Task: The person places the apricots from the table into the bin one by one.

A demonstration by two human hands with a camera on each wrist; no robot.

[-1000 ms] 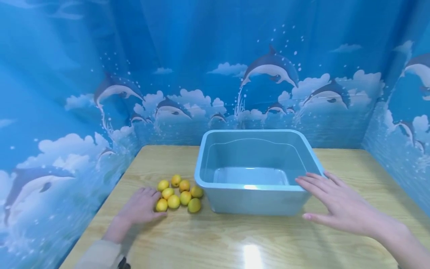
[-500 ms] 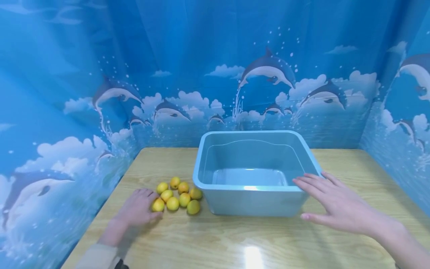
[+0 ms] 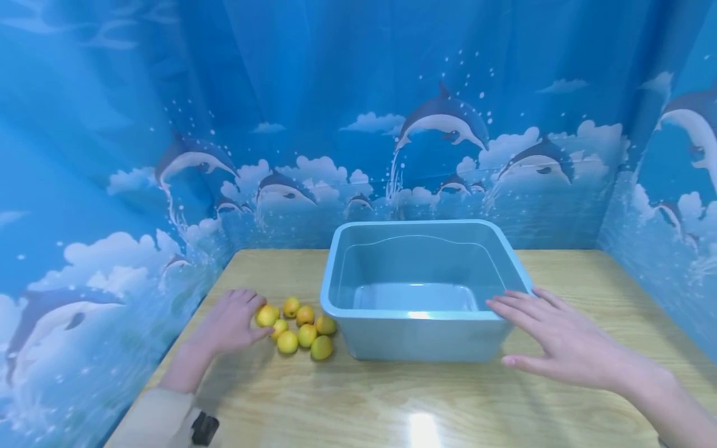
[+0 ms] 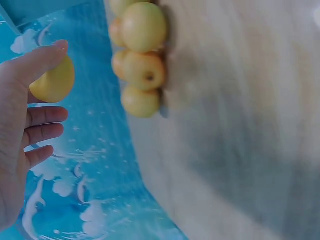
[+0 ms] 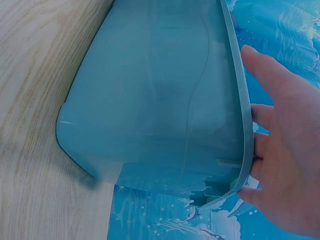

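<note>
My left hand (image 3: 231, 323) pinches a small round yellow fruit (image 4: 57, 82) between thumb and fingers, lifted just off the table in the left wrist view. Beside it on the table lie several more yellow-orange fruits (image 3: 307, 336), loosely clustered. A light blue plastic bin (image 3: 420, 336) stands upright to their right, with bare floor showing inside. Fairly straight fingers of my right hand (image 3: 566, 342) touch the rim at the bin's near right corner, thumb apart in front of its wall. From the right wrist view, the fingertips meet the rim (image 5: 245, 110).
A wood-grain table (image 3: 358, 404) carries everything. Blue curtain (image 3: 313, 93) printed with dolphins and clouds hangs behind and along both sides. The bin's left wall stands close to the nearest fruits.
My left hand has taken hold of a fruit at the cluster's left edge and raised it slightly, away from me. The right hand stays at the bin's rim.
</note>
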